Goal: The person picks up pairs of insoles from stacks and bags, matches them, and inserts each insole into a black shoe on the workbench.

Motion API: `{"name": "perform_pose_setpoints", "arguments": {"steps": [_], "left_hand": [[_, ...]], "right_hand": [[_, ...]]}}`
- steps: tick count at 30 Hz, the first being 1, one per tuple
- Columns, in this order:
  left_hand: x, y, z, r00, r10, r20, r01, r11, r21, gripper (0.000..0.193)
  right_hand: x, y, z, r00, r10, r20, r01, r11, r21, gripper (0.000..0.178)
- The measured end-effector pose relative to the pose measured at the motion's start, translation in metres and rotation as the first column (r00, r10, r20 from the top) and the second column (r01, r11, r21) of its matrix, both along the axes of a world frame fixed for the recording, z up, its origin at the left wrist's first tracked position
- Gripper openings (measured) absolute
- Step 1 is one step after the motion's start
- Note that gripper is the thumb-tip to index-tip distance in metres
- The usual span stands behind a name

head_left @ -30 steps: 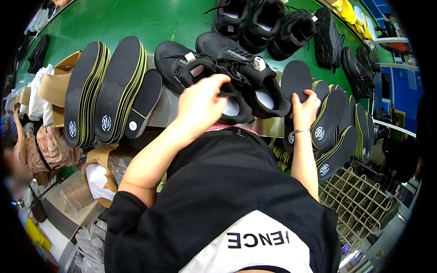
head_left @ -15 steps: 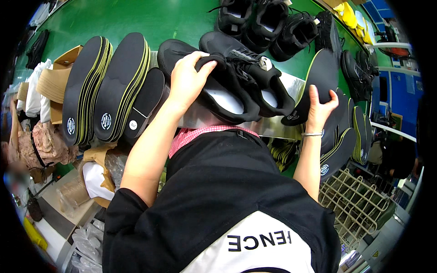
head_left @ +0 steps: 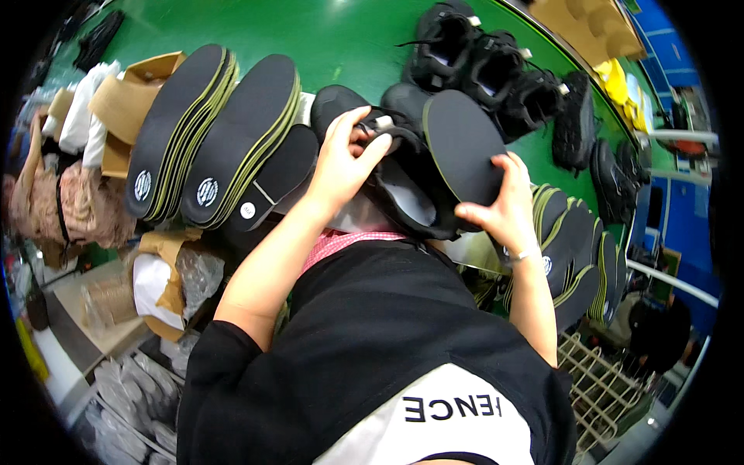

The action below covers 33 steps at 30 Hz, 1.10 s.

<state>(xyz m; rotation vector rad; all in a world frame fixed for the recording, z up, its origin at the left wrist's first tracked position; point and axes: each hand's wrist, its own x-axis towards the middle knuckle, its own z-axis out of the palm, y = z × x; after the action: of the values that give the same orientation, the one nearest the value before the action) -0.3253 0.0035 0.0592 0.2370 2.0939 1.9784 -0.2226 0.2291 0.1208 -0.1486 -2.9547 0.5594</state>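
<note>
1. R hand (head_left: 504, 205): thumb and fingers closed on the edge of a black insole (head_left: 463, 143), held tilted above the bench. Risk: insole twists or slips, b/c the hold is at one end/side only and the broad end sticks out unsupported.

2. L hand (head_left: 346, 163): thumb and fingertips pinched around the tongue area of a black shoe (head_left: 409, 200); exact contact partly hidden. Risk: tongue springs back over the opening if the pinch loosens, b/c soft padding prob. gives little to hold.

3. Shoe sits in front of the torso, opening toward the wearer, pale inner base showing. Could skid or tip, b/c only the L hand visibly steadies it.

4. Insole overlaps a second shoe (head_left: 403, 101), hiding most of it. Risk: edge catches on collar or laces, b/c they're so close; can't tell if touching.

5. Just R: leaning insole stacks (head_left: 570, 248). Forearm or wrist could knock them, b/c the arm passes right beside.

6. L side: two more stacks, nearer (head_left: 244, 139) and farther (head_left: 186, 132), plus a loose insole w/ round white sticker (head_left: 279, 178) near the forearm. An elbow swing might shift it.

7. Farther out: more black shoes (head_left: 496, 70) on green bench (head_left: 333, 46); low risk, well apart from both hands.
</note>
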Motion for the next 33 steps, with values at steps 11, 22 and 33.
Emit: {"name": "perform_pose_setpoints", "arguments": {"steps": [11, 22, 33], "left_hand": [[0.023, 0.000, -0.003, 0.997, 0.071, -0.004, -0.070, 0.988, -0.137, 0.064], [-0.019, 0.019, -0.025, 0.928, 0.092, 0.360, -0.171, 0.966, 0.195, 0.024], [-0.025, 0.014, -0.031, 0.911, 0.029, 0.412, -0.105, 0.981, 0.164, 0.012]], "right_hand": [[0.011, 0.001, 0.057, 0.966, 0.259, -0.011, -0.256, 0.945, -0.206, 0.015], [-0.031, -0.062, -0.014, 0.738, 0.502, 0.451, -0.660, 0.678, 0.324, 0.016], [-0.002, -0.070, 0.008, 0.881, 0.309, 0.357, -0.428, 0.843, 0.326, 0.044]]}}
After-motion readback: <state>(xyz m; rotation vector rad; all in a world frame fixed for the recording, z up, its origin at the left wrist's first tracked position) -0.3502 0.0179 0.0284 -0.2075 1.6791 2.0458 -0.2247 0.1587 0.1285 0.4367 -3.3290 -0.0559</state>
